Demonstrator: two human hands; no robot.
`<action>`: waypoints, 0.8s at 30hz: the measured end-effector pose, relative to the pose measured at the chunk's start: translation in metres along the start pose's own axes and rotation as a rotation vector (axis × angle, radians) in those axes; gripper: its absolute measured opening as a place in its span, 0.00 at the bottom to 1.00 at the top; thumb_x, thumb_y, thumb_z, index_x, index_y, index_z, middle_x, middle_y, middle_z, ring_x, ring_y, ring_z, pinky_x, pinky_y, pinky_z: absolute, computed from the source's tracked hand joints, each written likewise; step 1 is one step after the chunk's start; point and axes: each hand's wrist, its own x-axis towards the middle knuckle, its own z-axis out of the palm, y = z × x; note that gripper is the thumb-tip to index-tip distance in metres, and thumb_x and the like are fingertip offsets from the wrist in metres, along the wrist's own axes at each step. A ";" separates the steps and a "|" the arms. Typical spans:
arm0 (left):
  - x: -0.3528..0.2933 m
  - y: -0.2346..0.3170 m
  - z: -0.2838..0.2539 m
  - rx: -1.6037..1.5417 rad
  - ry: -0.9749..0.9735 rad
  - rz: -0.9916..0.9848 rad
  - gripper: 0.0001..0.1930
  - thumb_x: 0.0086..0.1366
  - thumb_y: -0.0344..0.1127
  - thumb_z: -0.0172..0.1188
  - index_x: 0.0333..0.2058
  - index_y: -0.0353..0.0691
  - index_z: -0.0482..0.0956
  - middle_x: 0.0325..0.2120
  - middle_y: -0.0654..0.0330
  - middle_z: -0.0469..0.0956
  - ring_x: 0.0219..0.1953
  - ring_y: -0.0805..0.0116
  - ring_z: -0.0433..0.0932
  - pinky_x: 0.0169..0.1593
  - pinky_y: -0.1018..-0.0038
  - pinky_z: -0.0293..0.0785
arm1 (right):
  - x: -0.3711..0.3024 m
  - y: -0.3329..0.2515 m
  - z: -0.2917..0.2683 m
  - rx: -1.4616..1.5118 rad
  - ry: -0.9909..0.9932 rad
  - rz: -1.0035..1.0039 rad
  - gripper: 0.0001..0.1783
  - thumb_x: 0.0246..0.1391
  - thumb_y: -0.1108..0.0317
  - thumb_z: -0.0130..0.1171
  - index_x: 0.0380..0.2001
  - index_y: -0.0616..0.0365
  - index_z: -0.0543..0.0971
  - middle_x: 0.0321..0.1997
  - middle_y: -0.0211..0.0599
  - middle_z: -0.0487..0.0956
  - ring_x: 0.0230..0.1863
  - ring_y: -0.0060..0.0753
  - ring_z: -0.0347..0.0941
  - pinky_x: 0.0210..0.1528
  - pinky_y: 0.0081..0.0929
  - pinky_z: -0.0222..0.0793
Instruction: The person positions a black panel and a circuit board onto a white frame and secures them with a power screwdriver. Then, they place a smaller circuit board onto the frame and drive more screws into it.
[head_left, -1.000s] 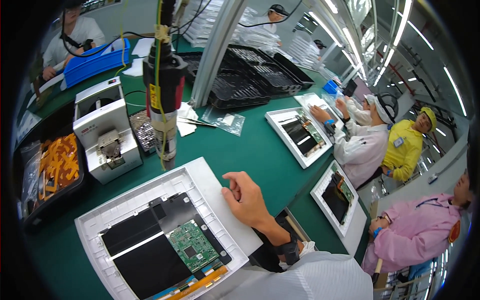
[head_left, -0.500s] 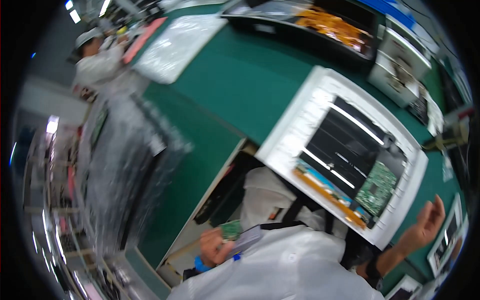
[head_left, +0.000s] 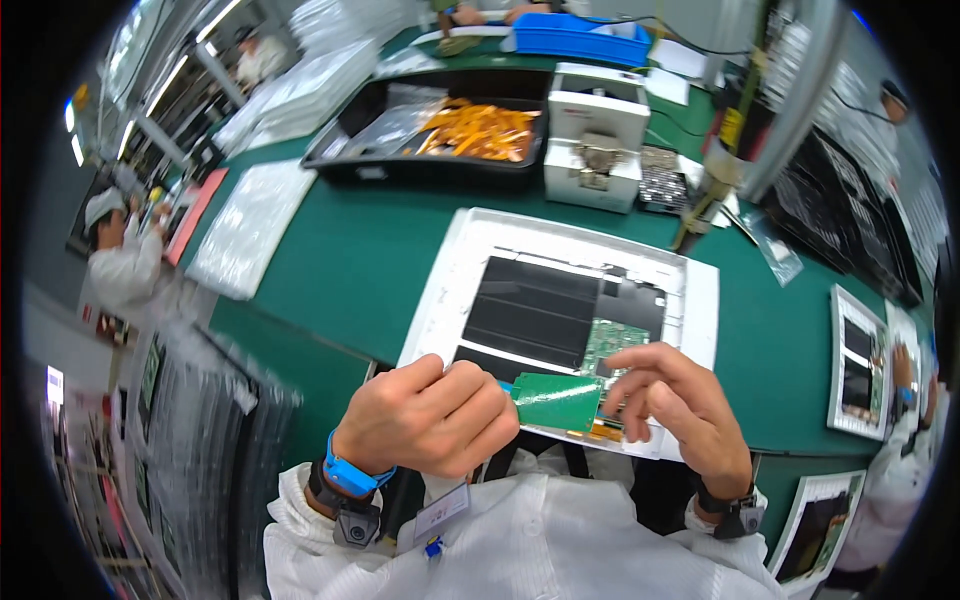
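Observation:
Closed around the left end of a green circuit board, my left hand wears a blue wristband. The board is held above the near edge of a white frame with black panels inside. By the board's right end is my right hand, its fingers apart and slightly bent, apparently not gripping anything. Another green circuit board lies in the frame, partly hidden by my right hand and the held board. An orange strip shows at the frame's near side.
A black tray with orange flexible strips stands behind the frame, beside a white device. Wrapped white sheets lie at left, above a stack of plastic-covered panels. More white frames are at right. Other people work nearby.
My left hand has brought the circuit board from low at the left up over the frame's near edge. My right hand has moved in from the right toward the board. The view has turned.

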 end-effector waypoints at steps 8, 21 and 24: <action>0.056 -0.039 0.039 -1.090 -0.229 -0.315 0.14 0.66 0.35 0.62 0.23 0.37 0.72 0.17 0.59 0.67 0.19 0.63 0.69 0.25 0.68 0.63 | 0.009 0.003 -0.031 -0.036 0.036 -0.071 0.23 0.70 0.66 0.54 0.62 0.67 0.68 0.52 0.42 0.77 0.44 0.22 0.75 0.46 0.22 0.75; 0.086 -0.092 0.114 -1.920 -0.784 -0.421 0.19 0.74 0.42 0.58 0.25 0.36 0.75 0.20 0.69 0.69 0.25 0.80 0.64 0.31 0.77 0.61 | 0.041 0.004 -0.064 -0.078 0.151 0.147 0.20 0.66 0.71 0.55 0.58 0.67 0.71 0.45 0.42 0.81 0.37 0.22 0.77 0.42 0.24 0.77; 0.092 -0.090 0.125 -1.930 -0.719 -0.451 0.19 0.75 0.43 0.58 0.27 0.36 0.76 0.22 0.69 0.71 0.26 0.81 0.65 0.32 0.78 0.62 | 0.045 0.008 -0.065 -0.029 0.164 0.158 0.20 0.67 0.71 0.56 0.58 0.68 0.71 0.45 0.42 0.81 0.36 0.22 0.77 0.40 0.23 0.77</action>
